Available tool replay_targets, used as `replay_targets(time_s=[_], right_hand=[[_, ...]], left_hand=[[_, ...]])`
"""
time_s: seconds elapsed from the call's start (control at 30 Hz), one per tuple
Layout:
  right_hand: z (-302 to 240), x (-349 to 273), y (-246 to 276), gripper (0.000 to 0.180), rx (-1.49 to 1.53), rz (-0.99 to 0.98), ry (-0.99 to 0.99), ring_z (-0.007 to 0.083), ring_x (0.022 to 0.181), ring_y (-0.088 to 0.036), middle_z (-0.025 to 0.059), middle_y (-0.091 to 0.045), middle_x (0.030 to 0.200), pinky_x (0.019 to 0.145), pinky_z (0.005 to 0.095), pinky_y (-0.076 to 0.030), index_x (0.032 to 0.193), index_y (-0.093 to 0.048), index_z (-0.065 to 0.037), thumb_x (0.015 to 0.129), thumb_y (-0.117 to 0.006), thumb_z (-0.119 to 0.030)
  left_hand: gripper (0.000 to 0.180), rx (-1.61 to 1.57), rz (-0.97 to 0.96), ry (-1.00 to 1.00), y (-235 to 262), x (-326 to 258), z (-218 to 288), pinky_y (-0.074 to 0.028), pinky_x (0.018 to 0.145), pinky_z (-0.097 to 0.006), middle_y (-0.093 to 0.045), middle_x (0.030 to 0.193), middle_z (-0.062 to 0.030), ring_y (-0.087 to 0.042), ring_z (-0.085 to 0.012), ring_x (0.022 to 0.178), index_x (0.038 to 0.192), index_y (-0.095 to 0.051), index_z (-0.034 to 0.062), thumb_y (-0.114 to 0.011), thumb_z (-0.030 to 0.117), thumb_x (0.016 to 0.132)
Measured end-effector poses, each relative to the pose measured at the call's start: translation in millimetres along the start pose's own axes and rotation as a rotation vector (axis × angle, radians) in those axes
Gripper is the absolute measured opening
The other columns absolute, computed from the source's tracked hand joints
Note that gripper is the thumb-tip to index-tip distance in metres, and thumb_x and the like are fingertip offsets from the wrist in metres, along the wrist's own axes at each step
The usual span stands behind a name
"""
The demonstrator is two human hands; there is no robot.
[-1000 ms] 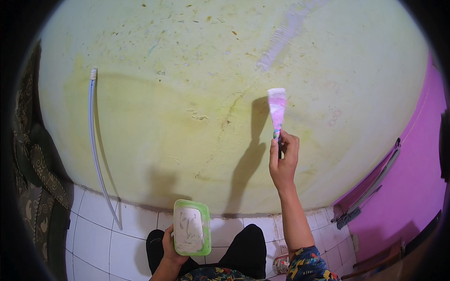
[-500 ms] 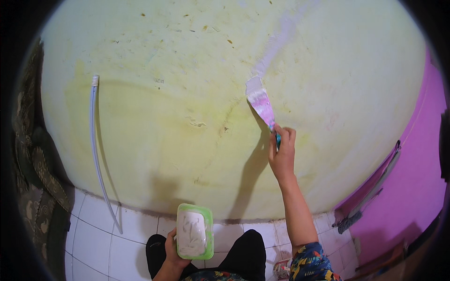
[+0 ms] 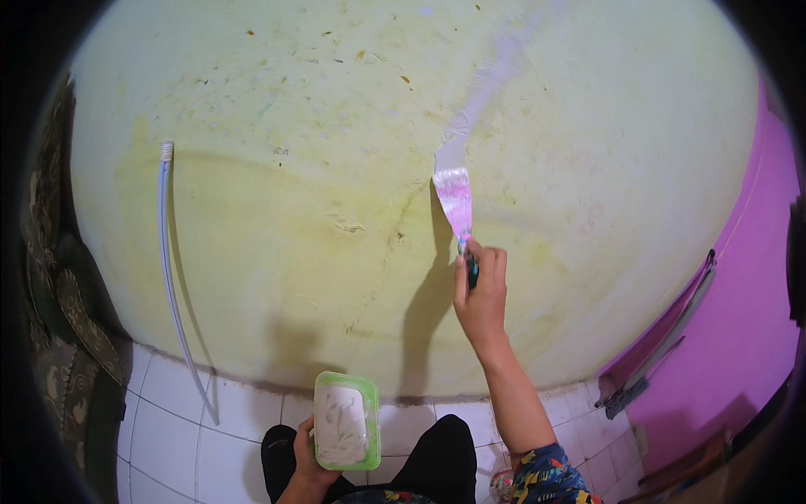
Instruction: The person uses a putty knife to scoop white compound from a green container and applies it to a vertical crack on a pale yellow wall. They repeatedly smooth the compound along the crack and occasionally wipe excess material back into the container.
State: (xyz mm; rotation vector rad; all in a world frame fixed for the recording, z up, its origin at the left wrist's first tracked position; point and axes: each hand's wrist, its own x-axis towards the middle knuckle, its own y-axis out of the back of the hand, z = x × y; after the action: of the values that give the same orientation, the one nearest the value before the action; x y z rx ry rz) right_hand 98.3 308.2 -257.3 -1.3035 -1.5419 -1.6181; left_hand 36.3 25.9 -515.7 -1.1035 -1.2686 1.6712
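Note:
My right hand grips the dark green handle of a putty knife, its fingers closed round it. The broad blade is smeared with whitish paste and its edge meets the pale yellow wall. From that edge a strip of pale lilac-white filler runs up and to the right on the wall. Below the blade, a thin cracked line with chips continues down to the left. My left hand holds a green rectangular plastic tub by its left side. White filler paste lies inside, its surface uneven.
A pale cable conduit stands along the wall at left, bending down to the white tiled floor. Dark patterned upholstery borders the far left. On the right are a pink wall and a long grey-edged object leaning there.
The putty knife and my right hand have moved down and slightly left along the wall. The filler strip now reaches lower. My left hand still holds the tub in nearly the same place.

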Motion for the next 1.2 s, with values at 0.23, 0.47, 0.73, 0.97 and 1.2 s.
replay_targets(time_s=[0.23, 0.47, 0.73, 0.97, 1.2], right_hand=[[-23, 26, -12, 0.031, 0.073, 0.111, 0.029, 0.0368, 0.093, -0.062, 0.0216, -0.053, 0.11, 0.076, 0.0454, -0.054, 0.131, -0.057, 0.004, 0.104, -0.063, -0.008], [-37, -4, -16, 0.023, 0.104, 0.002, -0.057, 0.0233, 0.077, -0.057, 0.0156, -0.057, 0.095, 0.067, 0.0352, -0.049, 0.116, -0.06, 0.006, 0.1, -0.069, -0.008], [-62, 35, -10, 0.022, 0.167, 0.143, 0.014, 0.0256, 0.07, -0.061, 0.0159, -0.056, 0.092, 0.058, 0.0364, -0.05, 0.113, -0.06, 0.006, 0.099, -0.069, -0.007], [-67, 18, -14, 0.018, 0.131, 0.03, -0.078, 0.0259, 0.071, -0.059, 0.0151, -0.059, 0.094, 0.061, 0.0373, -0.05, 0.108, -0.061, 0.002, 0.097, -0.071, -0.008], [-71, 5, 11, 0.02, 0.144, 0.034, -0.104, 0.0245, 0.068, -0.06, 0.0157, -0.059, 0.093, 0.059, 0.0365, -0.05, 0.109, -0.059, 0.004, 0.096, -0.071, -0.008]], left_hand=[[0.061, 0.019, -0.015, -0.016, -1, -3, 5, -0.052, 0.108, -0.054, -0.066, 0.138, -0.015, -0.065, -0.0357, 0.124, 0.146, -0.057, 0.0055, -0.038, 0.045, 0.103], [0.06, 0.004, -0.017, -0.013, -12, -3, 0, -0.053, 0.106, -0.053, -0.068, 0.135, -0.0146, -0.067, -0.0346, 0.121, 0.144, -0.059, 0.005, -0.04, 0.045, 0.104], [0.06, -0.006, -0.016, -0.031, -11, -9, 6, -0.053, 0.107, -0.052, -0.067, 0.136, -0.015, -0.067, -0.0349, 0.121, 0.144, -0.059, 0.0049, -0.04, 0.044, 0.103], [0.062, 0.001, -0.037, -0.007, -11, -6, -1, -0.051, 0.11, -0.052, -0.066, 0.139, -0.0158, -0.066, -0.0348, 0.125, 0.146, -0.056, 0.0035, -0.041, 0.045, 0.103], [0.061, 0.005, -0.016, -0.02, 2, -6, -5, -0.051, 0.109, -0.052, -0.066, 0.138, -0.0157, -0.066, -0.0344, 0.124, 0.145, -0.056, 0.0032, -0.04, 0.045, 0.104]])
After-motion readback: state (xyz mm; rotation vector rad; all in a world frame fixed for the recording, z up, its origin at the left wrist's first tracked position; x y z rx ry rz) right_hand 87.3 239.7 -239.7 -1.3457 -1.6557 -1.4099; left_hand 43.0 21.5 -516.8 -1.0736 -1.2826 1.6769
